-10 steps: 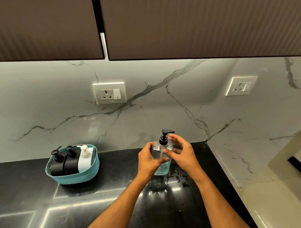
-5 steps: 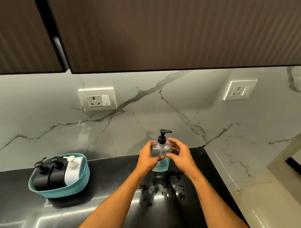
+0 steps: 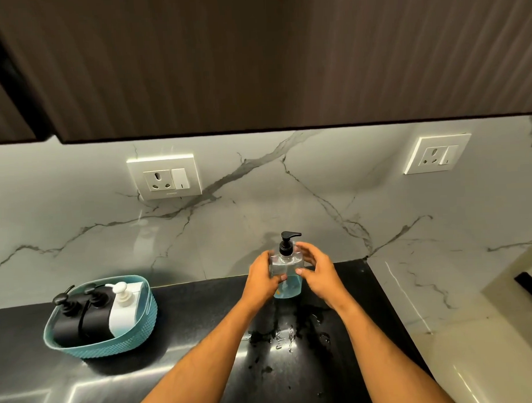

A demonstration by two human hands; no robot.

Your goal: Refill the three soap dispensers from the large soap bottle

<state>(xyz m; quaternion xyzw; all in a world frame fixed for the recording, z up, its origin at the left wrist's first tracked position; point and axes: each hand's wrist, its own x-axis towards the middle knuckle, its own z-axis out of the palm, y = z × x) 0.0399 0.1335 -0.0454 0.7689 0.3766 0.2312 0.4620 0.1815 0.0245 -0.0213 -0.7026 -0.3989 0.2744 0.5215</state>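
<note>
A clear soap bottle (image 3: 286,268) with a black pump and blue soap in its lower part stands upright on the black counter (image 3: 188,339) near the wall. My left hand (image 3: 261,278) grips its left side. My right hand (image 3: 318,272) curls round its right side, thumb on the front. At the left, a teal basket (image 3: 113,342) holds two black dispensers (image 3: 64,323) (image 3: 92,316) and one white dispenser (image 3: 121,312), all upright with pumps on.
Drops of liquid (image 3: 287,336) lie on the counter in front of the bottle. The counter ends at the right, with light floor (image 3: 475,360) beyond. Dark cabinets (image 3: 253,57) hang overhead. Two wall sockets (image 3: 164,176) (image 3: 436,153) sit on the marble backsplash.
The view tilted up and right, so the basket sits farther left. My right hand dropped from near the pump collar to the bottle's right side. The bottle stays upright in both hands.
</note>
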